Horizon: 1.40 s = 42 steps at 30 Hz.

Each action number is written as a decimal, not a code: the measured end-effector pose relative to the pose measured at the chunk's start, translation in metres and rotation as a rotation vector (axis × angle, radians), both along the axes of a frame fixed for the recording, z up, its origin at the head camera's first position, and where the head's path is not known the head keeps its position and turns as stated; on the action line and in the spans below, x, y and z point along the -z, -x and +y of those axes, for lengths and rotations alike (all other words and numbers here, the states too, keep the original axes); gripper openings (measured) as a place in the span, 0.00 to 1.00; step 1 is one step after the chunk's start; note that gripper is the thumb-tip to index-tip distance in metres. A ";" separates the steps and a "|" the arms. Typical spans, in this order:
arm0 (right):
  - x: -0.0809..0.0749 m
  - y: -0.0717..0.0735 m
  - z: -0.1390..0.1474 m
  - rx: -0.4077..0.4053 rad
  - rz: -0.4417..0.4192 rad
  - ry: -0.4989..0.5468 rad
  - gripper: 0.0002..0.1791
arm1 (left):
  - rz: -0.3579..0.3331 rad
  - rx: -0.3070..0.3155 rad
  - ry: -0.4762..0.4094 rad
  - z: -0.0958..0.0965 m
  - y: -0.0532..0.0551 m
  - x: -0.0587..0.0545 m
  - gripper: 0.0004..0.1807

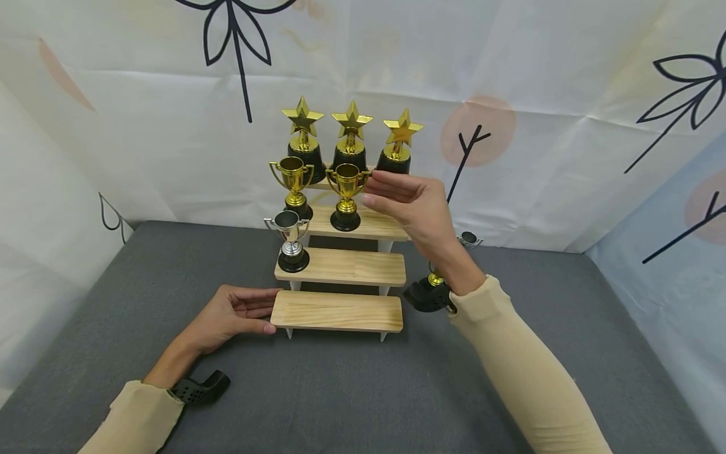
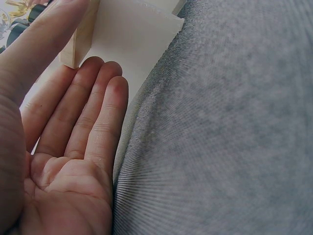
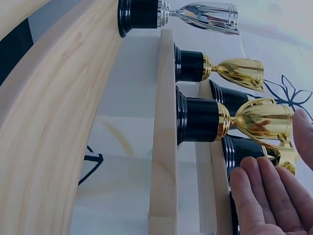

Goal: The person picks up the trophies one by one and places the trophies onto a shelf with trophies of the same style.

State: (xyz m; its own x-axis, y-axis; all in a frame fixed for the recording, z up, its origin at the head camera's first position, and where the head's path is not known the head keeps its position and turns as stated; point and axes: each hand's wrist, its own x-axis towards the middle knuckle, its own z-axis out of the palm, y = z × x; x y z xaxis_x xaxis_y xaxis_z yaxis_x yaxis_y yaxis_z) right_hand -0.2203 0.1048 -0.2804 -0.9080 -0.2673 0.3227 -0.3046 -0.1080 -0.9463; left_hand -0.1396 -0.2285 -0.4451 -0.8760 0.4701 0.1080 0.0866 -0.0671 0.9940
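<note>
With the straight-fingered left hand [image 1: 235, 315], touching the left end of the bottom shelf [image 1: 337, 311], probably steadying. At the front edge of the second-highest shelf [image 1: 380, 222], apparently adjusting the gold cup [image 1: 347, 181] with loosely spread right hand [image 1: 413, 200], clasping nothing. Next: withdraw without snagging.

On this grey table [image 1: 317, 391] we see a stepped wooden shelf [image 1: 337, 312] with six trophies [image 1: 347, 180] and, partly hidden beside it, perhaps two cups [image 1: 469, 238].

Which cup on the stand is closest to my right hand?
The right-hand gold cup on the second tier from the top. It's beside your right hand; the other gold cup and the silver cup stand further left.
</note>
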 end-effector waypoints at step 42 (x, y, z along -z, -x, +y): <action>0.035 -0.049 0.053 0.084 -0.018 0.015 0.28 | 0.009 -0.006 0.017 -0.001 0.000 0.000 0.40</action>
